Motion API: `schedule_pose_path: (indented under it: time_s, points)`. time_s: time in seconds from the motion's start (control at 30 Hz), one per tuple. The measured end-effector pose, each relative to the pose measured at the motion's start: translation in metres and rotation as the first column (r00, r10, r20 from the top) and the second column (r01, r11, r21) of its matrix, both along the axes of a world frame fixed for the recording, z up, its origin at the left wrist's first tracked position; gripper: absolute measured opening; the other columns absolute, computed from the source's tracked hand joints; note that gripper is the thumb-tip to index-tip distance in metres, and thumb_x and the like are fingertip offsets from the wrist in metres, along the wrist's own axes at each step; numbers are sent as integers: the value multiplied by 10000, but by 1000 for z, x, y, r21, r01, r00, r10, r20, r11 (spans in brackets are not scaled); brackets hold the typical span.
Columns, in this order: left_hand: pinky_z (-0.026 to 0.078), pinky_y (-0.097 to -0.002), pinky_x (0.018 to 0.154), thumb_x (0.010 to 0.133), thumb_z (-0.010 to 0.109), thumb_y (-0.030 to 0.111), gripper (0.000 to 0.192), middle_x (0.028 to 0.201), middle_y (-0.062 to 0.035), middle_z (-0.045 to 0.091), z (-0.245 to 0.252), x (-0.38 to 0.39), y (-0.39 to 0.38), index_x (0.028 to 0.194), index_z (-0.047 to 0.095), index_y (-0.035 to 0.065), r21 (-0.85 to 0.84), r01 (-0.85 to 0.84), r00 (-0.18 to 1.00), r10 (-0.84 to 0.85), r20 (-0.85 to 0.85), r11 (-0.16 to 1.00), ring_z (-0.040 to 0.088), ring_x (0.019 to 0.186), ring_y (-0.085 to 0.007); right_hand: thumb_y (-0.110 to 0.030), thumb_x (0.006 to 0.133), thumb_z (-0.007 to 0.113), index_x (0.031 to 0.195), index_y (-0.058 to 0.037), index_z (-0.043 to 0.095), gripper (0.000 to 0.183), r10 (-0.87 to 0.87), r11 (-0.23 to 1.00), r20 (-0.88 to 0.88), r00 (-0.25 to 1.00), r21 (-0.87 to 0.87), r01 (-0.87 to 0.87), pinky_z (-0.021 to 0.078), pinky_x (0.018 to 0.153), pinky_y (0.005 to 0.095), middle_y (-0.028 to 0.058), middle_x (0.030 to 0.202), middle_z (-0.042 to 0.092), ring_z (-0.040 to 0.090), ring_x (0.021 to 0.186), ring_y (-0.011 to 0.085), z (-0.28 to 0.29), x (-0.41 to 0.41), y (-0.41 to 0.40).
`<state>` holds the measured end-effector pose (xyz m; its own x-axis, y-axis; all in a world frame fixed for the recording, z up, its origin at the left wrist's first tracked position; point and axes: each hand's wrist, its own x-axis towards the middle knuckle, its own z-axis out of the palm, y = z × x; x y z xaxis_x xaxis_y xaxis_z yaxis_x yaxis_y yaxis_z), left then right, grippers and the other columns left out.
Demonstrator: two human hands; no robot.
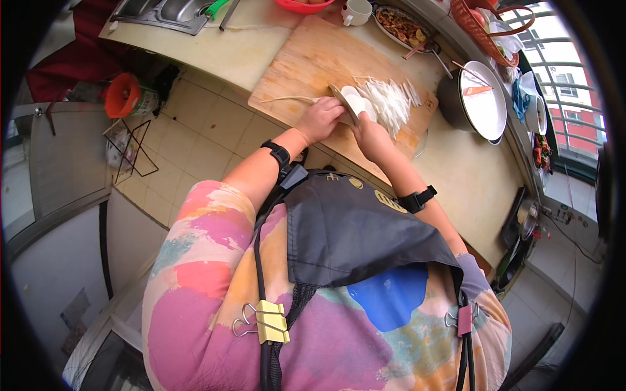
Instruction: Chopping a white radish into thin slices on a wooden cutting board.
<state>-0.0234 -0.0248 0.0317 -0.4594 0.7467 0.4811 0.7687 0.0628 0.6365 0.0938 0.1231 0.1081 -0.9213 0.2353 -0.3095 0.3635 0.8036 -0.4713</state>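
Observation:
On a wooden cutting board (303,63) lies a white radish whose thin root tip (288,99) points left. My left hand (320,119) rests on the radish, fingers bent close to the blade. My right hand (371,137) grips a knife (344,103), its blade standing on edge beside the left fingertips. Just right of the blade, several round white slices (361,103) overlap. A heap of thin white shreds (389,105) lies beyond them on the board. My left hand hides most of the radish.
Behind the board stand a white mug (357,12), an oval dish of cooked food (398,27) and a red bowl (305,6). A deep pot (452,97) with a white dish (484,105) stands right. The steel sink (164,12) is at upper left; a wicker basket (481,36) sits by the window.

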Motion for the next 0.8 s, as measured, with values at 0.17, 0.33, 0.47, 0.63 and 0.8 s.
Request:
schedule_pose_path:
  time_s: [0.17,0.33,0.47,0.63,0.8]
  points:
    - [451,-395,944,760,661,47,253,1083,-101,615,-3,2,1,1011,630,58,15,12,1000,-12,3,1000,558,1060,-315,-246,924,585,1100,-1,442,334,-150,987,-170,974,-81,138,474,702,534,303,827,632,613,818,478,-40,15,12]
    - [459,-398,927,758,660,45,253,1074,-99,616,5,4,0,1009,633,65,13,-26,999,27,-33,1000,560,1037,-308,-262,920,601,1153,3,440,388,-74,996,-109,991,-64,67,478,708,514,283,829,637,612,825,466,-24,6,24]
    - [464,-401,915,751,660,40,256,1068,-101,619,8,5,-2,1005,637,67,-30,-44,999,44,-13,999,561,1022,-309,-228,916,591,1124,0,440,343,-15,1000,-135,991,-29,12,471,701,528,280,815,636,611,809,468,23,7,9]
    - [470,-397,908,739,666,39,277,1061,-96,619,4,5,-5,1013,641,75,-54,-46,997,49,61,997,561,1019,-308,-219,913,592,1076,4,436,317,33,999,-33,999,7,-33,471,706,534,285,816,636,611,808,472,44,9,2]
    - [473,-394,905,735,672,41,282,1053,-90,621,7,6,-3,1013,642,78,-30,-53,997,55,61,998,563,1020,-303,-213,911,592,1068,14,431,320,15,1000,-15,1000,-10,-15,474,724,533,293,834,636,610,825,475,43,8,0]
